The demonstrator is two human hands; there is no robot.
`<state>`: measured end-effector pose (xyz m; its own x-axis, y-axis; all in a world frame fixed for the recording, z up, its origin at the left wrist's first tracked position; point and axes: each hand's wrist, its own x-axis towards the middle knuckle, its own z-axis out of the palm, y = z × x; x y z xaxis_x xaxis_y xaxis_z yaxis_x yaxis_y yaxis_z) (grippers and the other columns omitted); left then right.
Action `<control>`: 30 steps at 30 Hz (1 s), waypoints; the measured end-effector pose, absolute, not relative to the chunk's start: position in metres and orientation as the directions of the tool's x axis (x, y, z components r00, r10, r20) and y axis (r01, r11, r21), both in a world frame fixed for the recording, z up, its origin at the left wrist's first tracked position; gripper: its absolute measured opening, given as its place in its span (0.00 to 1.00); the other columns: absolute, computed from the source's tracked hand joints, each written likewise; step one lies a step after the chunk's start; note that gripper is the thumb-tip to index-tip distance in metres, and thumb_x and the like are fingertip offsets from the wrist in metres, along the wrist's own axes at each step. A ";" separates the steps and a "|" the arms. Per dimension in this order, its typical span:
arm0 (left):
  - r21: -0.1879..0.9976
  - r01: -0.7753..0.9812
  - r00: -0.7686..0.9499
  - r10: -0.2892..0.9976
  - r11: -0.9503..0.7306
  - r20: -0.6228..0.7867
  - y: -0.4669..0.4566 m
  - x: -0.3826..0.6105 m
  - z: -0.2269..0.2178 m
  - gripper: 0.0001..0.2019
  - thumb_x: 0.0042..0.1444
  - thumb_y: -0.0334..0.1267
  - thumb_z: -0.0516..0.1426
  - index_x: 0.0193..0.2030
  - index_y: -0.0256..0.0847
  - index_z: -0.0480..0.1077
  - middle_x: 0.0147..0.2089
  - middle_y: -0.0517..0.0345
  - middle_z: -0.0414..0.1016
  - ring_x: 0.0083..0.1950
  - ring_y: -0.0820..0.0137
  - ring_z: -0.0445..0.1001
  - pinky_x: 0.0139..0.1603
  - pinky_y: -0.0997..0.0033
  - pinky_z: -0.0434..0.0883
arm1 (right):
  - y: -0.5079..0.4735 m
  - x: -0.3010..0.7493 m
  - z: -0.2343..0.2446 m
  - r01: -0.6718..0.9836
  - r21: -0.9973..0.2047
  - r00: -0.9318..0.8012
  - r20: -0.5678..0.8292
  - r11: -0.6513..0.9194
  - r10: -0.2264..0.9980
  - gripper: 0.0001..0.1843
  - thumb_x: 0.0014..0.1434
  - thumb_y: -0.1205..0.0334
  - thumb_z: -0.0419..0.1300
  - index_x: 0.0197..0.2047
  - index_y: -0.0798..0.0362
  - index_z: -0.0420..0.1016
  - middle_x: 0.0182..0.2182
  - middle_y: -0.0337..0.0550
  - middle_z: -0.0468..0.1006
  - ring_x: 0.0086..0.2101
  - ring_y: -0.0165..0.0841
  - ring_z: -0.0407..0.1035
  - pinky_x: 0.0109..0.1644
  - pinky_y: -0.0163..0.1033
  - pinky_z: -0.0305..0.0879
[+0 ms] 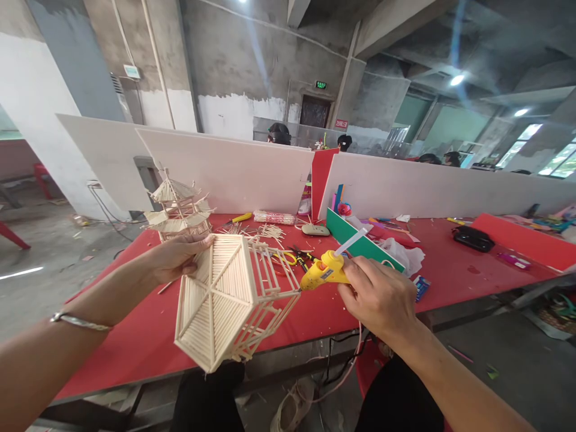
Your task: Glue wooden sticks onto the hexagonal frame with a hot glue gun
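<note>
Gripping hexagonal stick model (213,294): left fingers (203,243) | clasping yellow glue gun (326,270): right fingers (359,270) | (nozzle (303,288) right beside the model)

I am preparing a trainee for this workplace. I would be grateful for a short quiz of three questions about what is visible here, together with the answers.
1. Which hand holds the yellow glue gun?
2. True or false: the silver bracelet is on the right arm.
3. What does the left hand hold?
A) scissors
B) a stick model
C) a black case

Key:
1. The right hand.
2. False: the silver bracelet is on the left arm.
3. B.
</note>
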<state>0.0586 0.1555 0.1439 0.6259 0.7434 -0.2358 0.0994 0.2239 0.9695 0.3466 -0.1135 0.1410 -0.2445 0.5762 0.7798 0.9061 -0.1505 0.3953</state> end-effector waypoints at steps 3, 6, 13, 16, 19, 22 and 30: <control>0.970 0.092 0.636 0.736 0.226 -0.232 0.156 0.059 0.144 0.10 0.53 0.38 0.66 0.32 0.33 0.74 0.20 0.60 0.70 0.15 0.80 0.59 0.08 0.84 0.57 | -0.114 0.347 0.142 0.907 0.394 -0.245 0.782 -0.149 0.573 0.11 0.55 0.70 0.56 0.42 0.54 0.74 0.29 0.37 0.74 0.28 0.30 0.64 0.32 0.39 0.54; 0.970 0.094 0.637 0.735 0.225 -0.232 0.156 0.059 0.144 0.10 0.53 0.39 0.66 0.33 0.33 0.74 0.20 0.60 0.70 0.15 0.80 0.59 0.08 0.84 0.56 | -0.114 0.347 0.142 0.906 0.397 -0.250 0.782 -0.147 0.571 0.10 0.56 0.70 0.57 0.42 0.55 0.74 0.29 0.38 0.74 0.28 0.31 0.63 0.32 0.39 0.53; 0.965 0.131 0.593 0.762 0.228 -0.261 0.153 0.062 0.148 0.07 0.56 0.36 0.63 0.32 0.33 0.73 0.20 0.61 0.68 0.15 0.79 0.58 0.09 0.83 0.55 | -0.116 0.349 0.141 0.905 0.397 -0.248 0.785 -0.154 0.568 0.10 0.56 0.70 0.57 0.42 0.53 0.73 0.28 0.37 0.74 0.28 0.31 0.62 0.32 0.39 0.53; 0.963 0.128 0.595 0.758 0.239 -0.267 0.152 0.063 0.148 0.06 0.57 0.35 0.62 0.33 0.33 0.73 0.20 0.60 0.69 0.15 0.79 0.59 0.09 0.83 0.55 | -0.116 0.351 0.140 0.902 0.398 -0.243 0.788 -0.166 0.566 0.11 0.56 0.70 0.56 0.43 0.53 0.73 0.29 0.37 0.75 0.28 0.30 0.63 0.32 0.39 0.53; 0.963 0.107 0.604 0.753 0.248 -0.261 0.152 0.063 0.147 0.06 0.55 0.35 0.64 0.32 0.33 0.73 0.22 0.60 0.69 0.15 0.80 0.60 0.08 0.84 0.55 | -0.116 0.352 0.139 0.899 0.399 -0.235 0.789 -0.181 0.568 0.11 0.56 0.69 0.56 0.43 0.53 0.74 0.29 0.37 0.75 0.28 0.30 0.64 0.32 0.39 0.53; 0.966 0.091 0.613 0.751 0.240 -0.245 0.152 0.063 0.146 0.08 0.53 0.35 0.65 0.29 0.34 0.71 0.21 0.61 0.68 0.15 0.80 0.58 0.08 0.84 0.55 | -0.116 0.353 0.138 0.899 0.390 -0.217 0.792 -0.199 0.571 0.09 0.56 0.68 0.57 0.41 0.53 0.74 0.29 0.38 0.75 0.28 0.30 0.64 0.32 0.39 0.53; 0.959 -0.012 0.583 0.781 0.284 -0.224 0.157 0.056 0.126 0.12 0.47 0.36 0.69 0.27 0.35 0.69 0.19 0.65 0.66 0.14 0.82 0.55 0.08 0.85 0.56 | -0.120 0.350 0.133 0.946 0.185 -0.006 0.832 -0.267 0.554 0.11 0.57 0.55 0.61 0.39 0.53 0.71 0.33 0.41 0.76 0.32 0.31 0.69 0.30 0.37 0.55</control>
